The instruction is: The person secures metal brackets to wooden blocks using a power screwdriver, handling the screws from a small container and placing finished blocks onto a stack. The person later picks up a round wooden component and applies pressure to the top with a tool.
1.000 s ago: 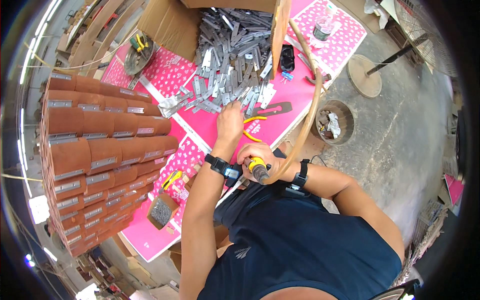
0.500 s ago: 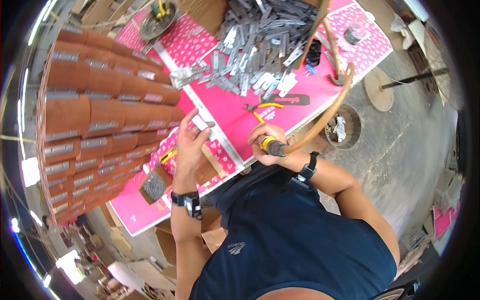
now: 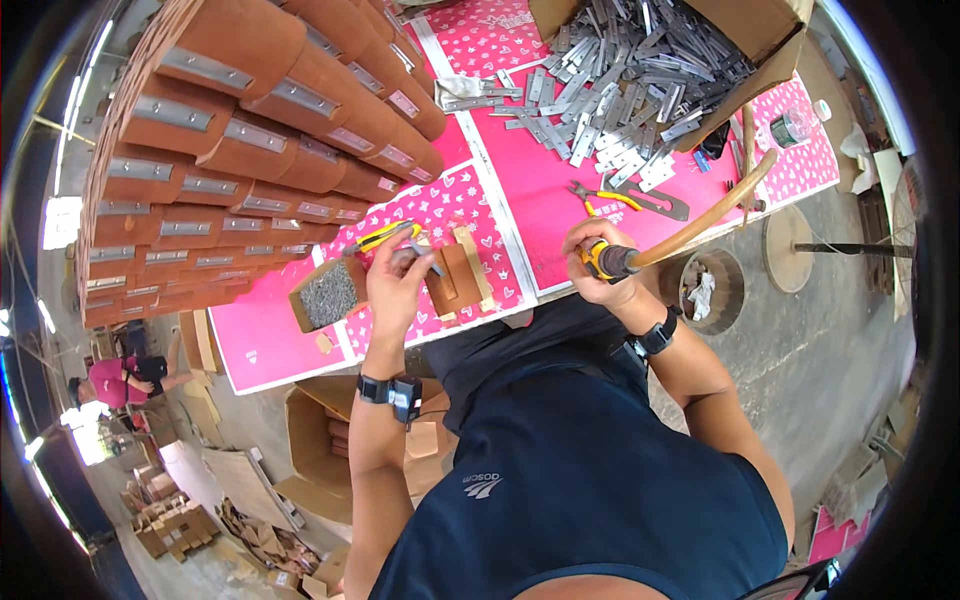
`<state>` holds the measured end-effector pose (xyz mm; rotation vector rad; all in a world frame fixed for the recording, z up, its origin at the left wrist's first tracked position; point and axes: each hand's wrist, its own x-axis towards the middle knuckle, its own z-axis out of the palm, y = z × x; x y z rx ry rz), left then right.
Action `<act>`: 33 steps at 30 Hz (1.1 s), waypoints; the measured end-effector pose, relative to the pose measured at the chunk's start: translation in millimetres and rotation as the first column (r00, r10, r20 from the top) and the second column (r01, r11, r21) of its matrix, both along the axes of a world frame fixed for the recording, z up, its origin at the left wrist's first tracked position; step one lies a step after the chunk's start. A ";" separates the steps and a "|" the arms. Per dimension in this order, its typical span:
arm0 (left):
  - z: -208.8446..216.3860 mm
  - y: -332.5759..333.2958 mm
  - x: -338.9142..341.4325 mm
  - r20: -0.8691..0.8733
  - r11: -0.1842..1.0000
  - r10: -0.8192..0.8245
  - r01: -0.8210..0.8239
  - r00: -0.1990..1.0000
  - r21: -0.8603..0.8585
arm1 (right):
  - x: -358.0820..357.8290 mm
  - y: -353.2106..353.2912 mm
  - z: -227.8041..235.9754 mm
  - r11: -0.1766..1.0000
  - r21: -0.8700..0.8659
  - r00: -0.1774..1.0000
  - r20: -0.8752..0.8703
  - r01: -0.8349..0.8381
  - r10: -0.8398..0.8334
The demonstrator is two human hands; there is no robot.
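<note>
My left hand (image 3: 398,278) pinches a small flat metal plate (image 3: 428,260) over a brown block (image 3: 455,282) lying on the pink heart-patterned table cover (image 3: 520,190). Beside the block lies a light wooden strip (image 3: 472,262). My right hand (image 3: 592,262) grips a yellow and black air tool (image 3: 606,260) with a tan hose (image 3: 712,205) curving up to the right. A small box of dark screws (image 3: 328,294) sits left of my left hand, with a yellow-handled tool (image 3: 378,238) above it.
A tall stack of brown blocks with metal plates (image 3: 250,130) fills the left. A cardboard box spills several metal plates (image 3: 630,70) at the top. Yellow-handled pliers (image 3: 600,196) lie near them. A bin (image 3: 708,290) and a round stool (image 3: 790,248) stand right. An open carton (image 3: 320,440) sits below the table.
My left hand moved from the plate pile down to the brown block, now holding a small plate. The view swung left and lower; my right hand kept its hold on the air tool.
</note>
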<state>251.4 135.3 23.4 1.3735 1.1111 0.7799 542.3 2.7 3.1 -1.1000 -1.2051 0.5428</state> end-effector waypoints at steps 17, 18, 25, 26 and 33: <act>-28.2 12.3 -8.5 -0.305 0.976 -0.211 0.216 0.929 -0.017 | -6.6 1.3 -3.7 0.996 -0.043 0.997 0.032 0.072 -0.071; -23.3 10.6 -9.4 -0.432 0.964 -0.236 0.267 0.870 0.013 | -6.9 2.3 -7.9 0.997 -0.045 0.997 0.033 0.070 -0.068; -17.4 -2.1 -10.3 -0.409 0.971 -0.188 0.231 0.893 0.056 | -8.7 7.4 -15.4 0.997 -0.028 0.995 -0.073 0.072 -0.074; -27.9 -2.1 -17.8 -0.369 0.968 -0.196 0.239 0.909 0.075 | -9.4 8.1 -15.2 0.997 -0.036 0.996 -0.055 0.073 -0.075; 13.5 -16.0 -17.7 -0.505 0.862 -0.371 0.491 0.779 0.124 | -9.1 3.4 -16.0 0.999 -0.030 0.988 -0.149 0.032 -0.036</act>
